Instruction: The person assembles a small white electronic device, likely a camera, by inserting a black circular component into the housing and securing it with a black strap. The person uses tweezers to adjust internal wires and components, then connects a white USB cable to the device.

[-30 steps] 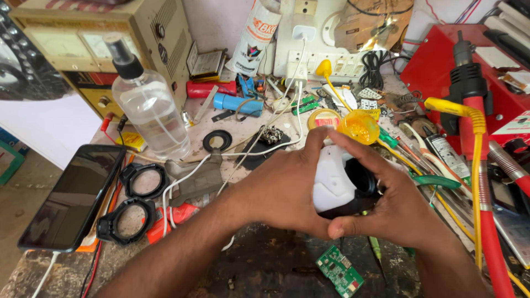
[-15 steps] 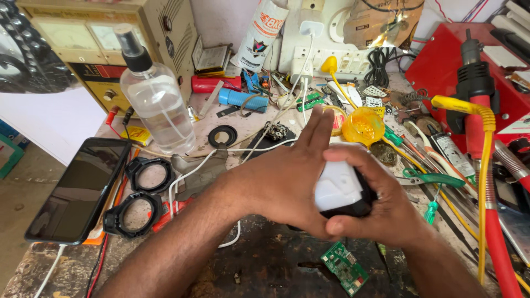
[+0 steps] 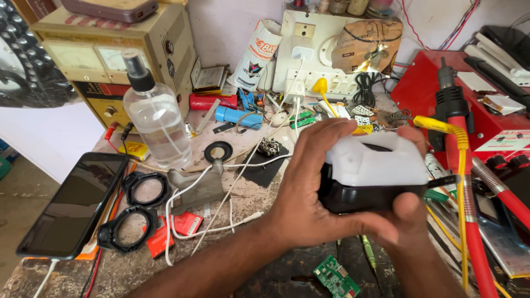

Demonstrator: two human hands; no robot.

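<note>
Both hands grip a white-and-black casing [image 3: 372, 176] above the cluttered table [image 3: 138, 265]: left hand [image 3: 309, 193] wraps its left side, right hand [image 3: 411, 215] underneath. A circuit board [image 3: 337, 277] lies near the table's near edge.

One phone [image 3: 74, 204], two black rings [image 3: 146, 189], one bottle [image 3: 156, 120].

You have a single view, from the camera on your head, so nothing is shared with a second one. It looks steeply down and forward over the desk [image 3: 138, 270] towards the back wall [image 3: 232, 27]. It sits close: your left hand [image 3: 309, 204] and right hand [image 3: 411, 221] fill the lower middle of the frame, forearms entering from the bottom edge. The desk's left edge and a strip of floor [image 3: 16, 209] show at the left; a red case [image 3: 419, 83] runs off the right.
</note>
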